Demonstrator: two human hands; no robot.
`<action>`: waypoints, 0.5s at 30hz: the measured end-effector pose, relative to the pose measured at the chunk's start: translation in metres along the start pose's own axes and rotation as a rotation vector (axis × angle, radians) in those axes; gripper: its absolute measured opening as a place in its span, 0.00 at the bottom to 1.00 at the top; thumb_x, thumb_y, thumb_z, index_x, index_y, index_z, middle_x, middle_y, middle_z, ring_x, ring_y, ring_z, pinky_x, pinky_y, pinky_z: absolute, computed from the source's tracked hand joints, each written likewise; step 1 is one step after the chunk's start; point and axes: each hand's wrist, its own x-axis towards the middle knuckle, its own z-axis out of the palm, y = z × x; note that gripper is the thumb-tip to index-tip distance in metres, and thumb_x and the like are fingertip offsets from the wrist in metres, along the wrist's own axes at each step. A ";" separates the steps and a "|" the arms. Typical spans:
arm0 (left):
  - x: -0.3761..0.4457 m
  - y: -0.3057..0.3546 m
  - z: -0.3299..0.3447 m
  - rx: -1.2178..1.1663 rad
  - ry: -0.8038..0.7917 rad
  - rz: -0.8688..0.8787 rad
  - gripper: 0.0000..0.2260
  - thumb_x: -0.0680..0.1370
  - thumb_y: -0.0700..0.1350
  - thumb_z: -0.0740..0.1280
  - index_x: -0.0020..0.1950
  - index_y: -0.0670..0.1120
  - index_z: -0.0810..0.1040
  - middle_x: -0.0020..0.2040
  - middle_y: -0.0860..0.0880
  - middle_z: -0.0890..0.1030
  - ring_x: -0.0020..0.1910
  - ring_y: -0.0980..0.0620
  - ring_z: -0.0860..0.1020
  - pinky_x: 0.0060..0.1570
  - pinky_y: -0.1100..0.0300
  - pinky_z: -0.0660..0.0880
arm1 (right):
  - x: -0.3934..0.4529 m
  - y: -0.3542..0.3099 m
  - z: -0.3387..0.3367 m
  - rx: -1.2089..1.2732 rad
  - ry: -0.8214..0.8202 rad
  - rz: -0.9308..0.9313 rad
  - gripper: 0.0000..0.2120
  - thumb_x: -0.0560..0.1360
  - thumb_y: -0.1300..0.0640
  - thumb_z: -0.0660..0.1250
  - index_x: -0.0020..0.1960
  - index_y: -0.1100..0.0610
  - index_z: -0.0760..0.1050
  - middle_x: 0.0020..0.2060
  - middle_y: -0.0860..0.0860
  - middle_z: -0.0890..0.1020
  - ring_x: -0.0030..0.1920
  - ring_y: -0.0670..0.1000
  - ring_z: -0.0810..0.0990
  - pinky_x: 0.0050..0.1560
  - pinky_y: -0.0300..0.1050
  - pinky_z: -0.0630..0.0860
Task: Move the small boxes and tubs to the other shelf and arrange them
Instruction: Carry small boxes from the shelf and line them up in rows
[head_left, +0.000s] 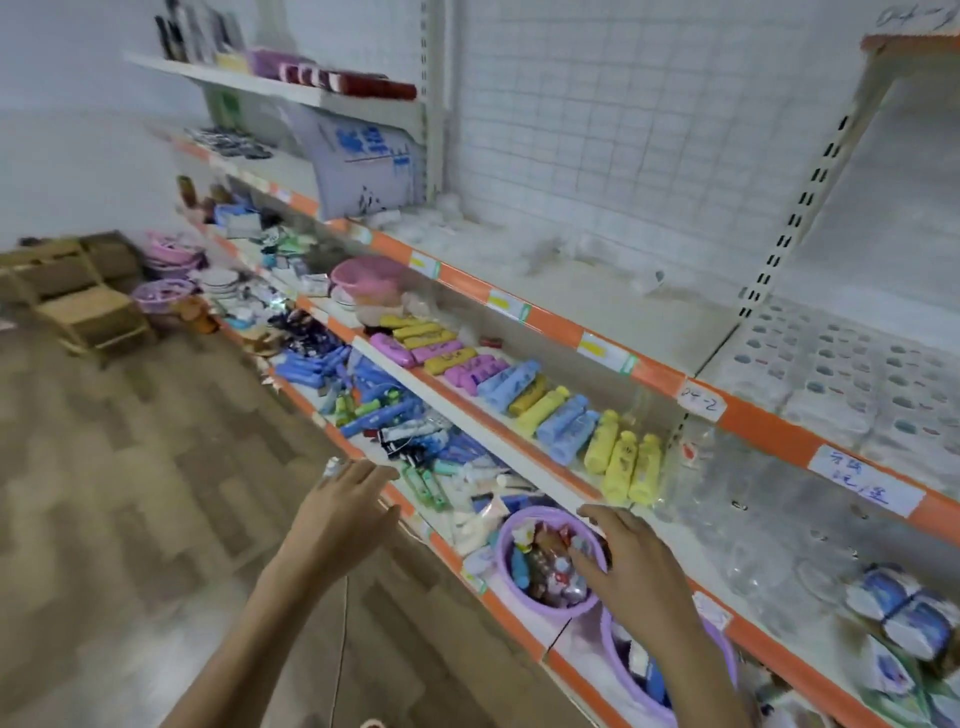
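- Head view: left hand (345, 512), fingers straight and spread, holding nothing, at orange front edge of lower shelf (452, 558).
- Right hand (631, 564), fingers loosely bent, over purple tub (506, 577) of small packets; grip on contents unclear.
- Second purple tub (621, 657) just beside, under right forearm.

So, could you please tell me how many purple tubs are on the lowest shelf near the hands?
2. One purple tub, full of small items, sits under the right hand; a second purple tub is beside it toward the camera, partly hidden by that forearm. More may lie out of frame.
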 end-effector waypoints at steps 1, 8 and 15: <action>0.000 -0.013 -0.003 0.007 0.000 -0.011 0.16 0.65 0.49 0.66 0.50 0.45 0.80 0.45 0.47 0.82 0.44 0.45 0.81 0.40 0.53 0.78 | 0.012 -0.013 0.007 0.003 -0.012 -0.031 0.19 0.78 0.47 0.59 0.67 0.47 0.65 0.62 0.44 0.72 0.61 0.47 0.70 0.57 0.40 0.69; 0.042 -0.114 -0.019 0.009 0.060 -0.067 0.16 0.67 0.55 0.58 0.48 0.51 0.78 0.43 0.52 0.81 0.40 0.50 0.81 0.38 0.58 0.76 | 0.109 -0.099 0.055 0.105 -0.063 -0.099 0.19 0.77 0.45 0.60 0.67 0.44 0.64 0.63 0.40 0.70 0.62 0.43 0.68 0.58 0.37 0.69; 0.129 -0.206 -0.025 -0.038 0.062 0.009 0.12 0.70 0.53 0.64 0.51 0.53 0.74 0.43 0.54 0.79 0.39 0.50 0.80 0.35 0.58 0.74 | 0.198 -0.164 0.078 0.161 0.002 -0.031 0.21 0.77 0.46 0.60 0.68 0.46 0.63 0.64 0.39 0.68 0.64 0.41 0.67 0.60 0.36 0.66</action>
